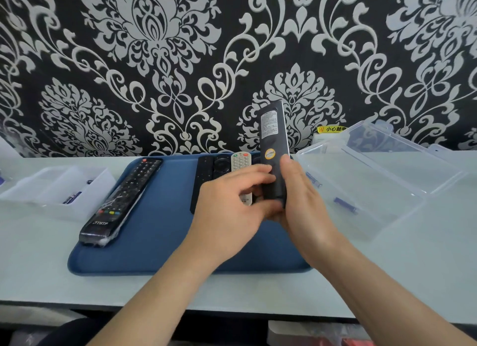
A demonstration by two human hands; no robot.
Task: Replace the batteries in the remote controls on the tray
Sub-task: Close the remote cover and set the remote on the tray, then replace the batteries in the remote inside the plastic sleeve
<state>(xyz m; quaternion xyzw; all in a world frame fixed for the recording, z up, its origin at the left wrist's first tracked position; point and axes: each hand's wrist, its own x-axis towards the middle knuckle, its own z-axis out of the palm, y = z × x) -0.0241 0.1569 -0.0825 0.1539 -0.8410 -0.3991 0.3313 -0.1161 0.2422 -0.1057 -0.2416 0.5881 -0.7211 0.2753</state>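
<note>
A black remote stands almost upright above the blue tray, its labelled back toward me. My right hand grips its lower part, thumb on the back. Fingers of my left hand curl onto the remote's lower end. On the tray's left lies a long black remote in plastic wrap. A flat black remote and a small grey one lie at the tray's back, partly hidden by my hands.
A white divided box with a battery sits left of the tray. An open clear plastic case with blue batteries lies to the right. A patterned wall rises right behind the table; the front edge is near my arms.
</note>
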